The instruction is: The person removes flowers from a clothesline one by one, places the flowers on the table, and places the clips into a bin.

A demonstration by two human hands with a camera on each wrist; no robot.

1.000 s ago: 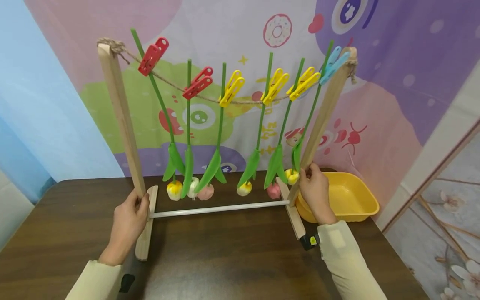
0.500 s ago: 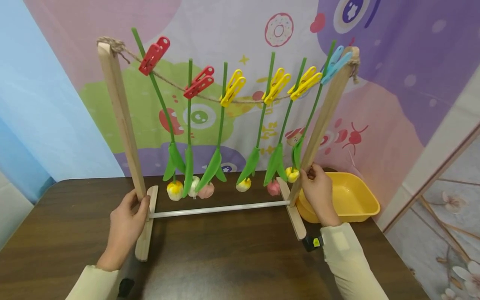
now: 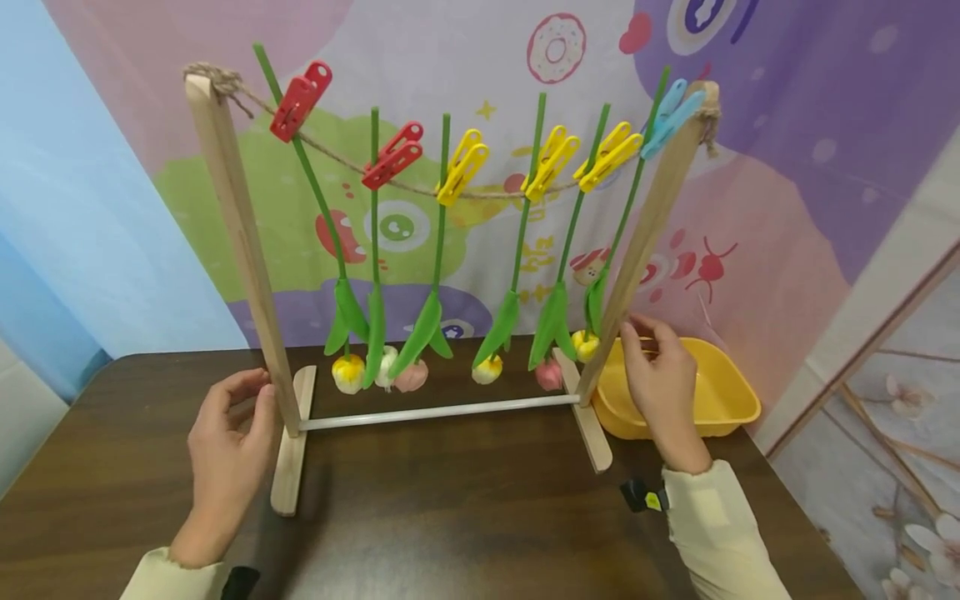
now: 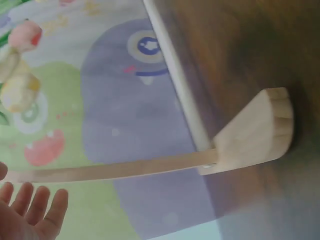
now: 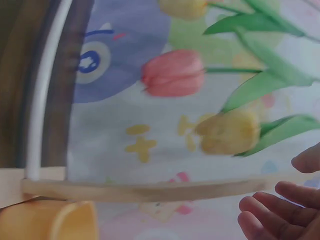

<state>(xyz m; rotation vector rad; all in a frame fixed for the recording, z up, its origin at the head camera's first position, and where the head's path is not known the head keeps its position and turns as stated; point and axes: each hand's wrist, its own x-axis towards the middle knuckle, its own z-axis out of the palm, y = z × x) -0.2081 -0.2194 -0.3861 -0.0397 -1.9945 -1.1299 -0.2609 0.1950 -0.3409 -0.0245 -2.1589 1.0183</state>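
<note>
"Wooden rack [image 3: 242,233] fills the middle of my head view, upright on the brown table [image 3: 450,525]. What do you read on it from your console?"

"I see a cord [image 3: 487,197] sagging between the tops of its two posts. Along it, left to right in the frame, sit two red clothespins [image 3: 393,158], three yellow clothespins [image 3: 551,167] and a pale blue clothespin [image 3: 669,125]. Each grips a green stem, so six artificial tulips [image 3: 551,321] hang heads down, their blooms yellow, white and pink."

"And lower in the frame?"

"I get a white rod [image 3: 442,412] joining the posts near their feet."

"How do you read the hands?"

"I have the left hand [image 3: 228,442] at lower left, just beside one post, and the right hand [image 3: 663,379] right of centre, just beside the other. In both wrist feeds I see thumb and fingers apart, gripping nothing. Whether a fingertip brushes the wood, I can't tell. The hands are well apart, the rack between them."

"Farther out, I've got a yellow basin [image 3: 731,421] at centre right, partly behind the right hand."

"Yes, and a cartoon-printed backdrop [image 3: 450,50] behind everything, plus a floral panel [image 3: 900,425] at lower right."
</note>
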